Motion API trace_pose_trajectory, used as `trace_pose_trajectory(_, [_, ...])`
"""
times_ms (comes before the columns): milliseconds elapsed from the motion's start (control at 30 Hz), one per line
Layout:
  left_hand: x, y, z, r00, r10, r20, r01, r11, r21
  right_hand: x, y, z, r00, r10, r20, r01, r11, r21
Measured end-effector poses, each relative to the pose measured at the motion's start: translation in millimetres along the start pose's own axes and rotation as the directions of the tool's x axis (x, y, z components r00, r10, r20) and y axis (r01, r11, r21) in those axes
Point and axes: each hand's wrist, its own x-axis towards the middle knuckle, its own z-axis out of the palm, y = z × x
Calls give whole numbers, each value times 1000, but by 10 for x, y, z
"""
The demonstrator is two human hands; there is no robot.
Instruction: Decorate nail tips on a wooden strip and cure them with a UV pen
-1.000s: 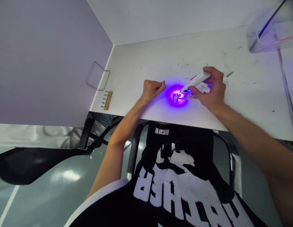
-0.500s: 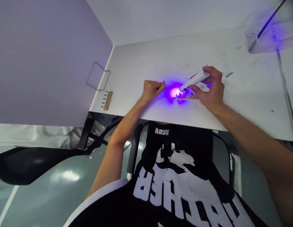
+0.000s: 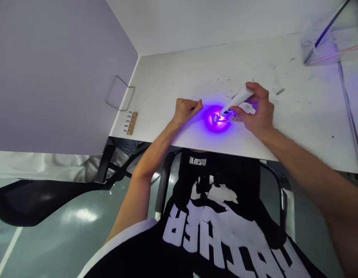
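My right hand (image 3: 261, 110) is closed around a white handheld UV lamp (image 3: 238, 101), tilted with its lower end toward the table. Violet light from it falls on the left end of a small strip stand (image 3: 235, 119), which carries several nail tips that are partly lost in the glare. The lamp's head is just above the strip; whether they touch, I cannot tell. To the left of the glow my left hand (image 3: 186, 110) rests on the table as a fist, with no object showing in it.
A second wooden strip (image 3: 132, 123) with several nail tips lies near the table's left edge. Beside it a wire frame (image 3: 120, 92) leans at the purple-grey panel (image 3: 57, 77). A clear box (image 3: 320, 50) stands at the back right. Small dark bits and a short grey stick (image 3: 280, 91) lie on the white table (image 3: 164, 73).
The lamp's head has tipped and moved slightly down and right, so the violet glow now centres on the strip's left end. My left hand stays in place.
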Motion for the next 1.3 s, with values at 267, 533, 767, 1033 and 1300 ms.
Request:
trace_pose_trajectory(267, [21,14,-8,999,36,-24,-36,999,5,-2,-29,11,1000,-1,-25,1,1000,-7])
trace_pose_trajectory(533, [15,5,9,998,46,-45,-47,999,-17,-3,-83,-3,999,36,4,-36,999,40])
trace_pose_trajectory(767, [19,3,4,999,34,-39,-36,999,-30,4,-64,-7,1000,18,0,-18,1000,4])
trace_pose_trajectory(1033, [14,3,7,999,25,-27,-26,1000,-11,-32,-3,23,1000,4,15,-4,1000,20])
trace_pose_trajectory(1300, [0,-17,10,999,31,-23,-32,999,-27,-30,-63,41,1000,-16,12,16,1000,26])
